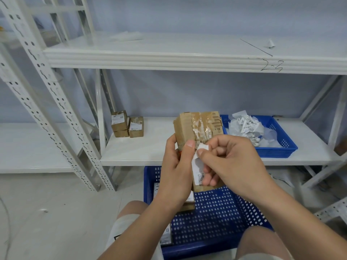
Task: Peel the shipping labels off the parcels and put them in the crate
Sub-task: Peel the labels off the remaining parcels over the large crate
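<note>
**Label coming off the parcel**

I held the parcel (195, 124) upright in front of me, above the crate (216, 209) on the floor. My left hand (174, 171) gripped its left edge, with the fingers curled behind it and the thumb pressed on the front. My right hand (236, 162) pinched the label (197, 170) between thumb and forefinger, the other fingers loosely curled below. The label was white and curled away from the lower front of the parcel, with a printed code near its lower end. I could not tell whether that end clung to the cardboard. Higher up, the brown tape (203, 119) was scuffed, with torn white scraps stuck to it.

The crate, blue and perforated, stood between my knees (131, 209), reaching under the shelf (140, 149). A few labelled parcels (166, 235) lay along its left side, partly hidden by my left arm. On the shelf, behind my hands and to the right, sat a blue tray (277, 152) holding a heap of crumpled peeled labels (247, 127). At the left of that shelf three small boxes (127, 126) stood together, one stacked on another. The upper shelf (169, 53) bore a handwritten "2-3" on its front edge.
</note>
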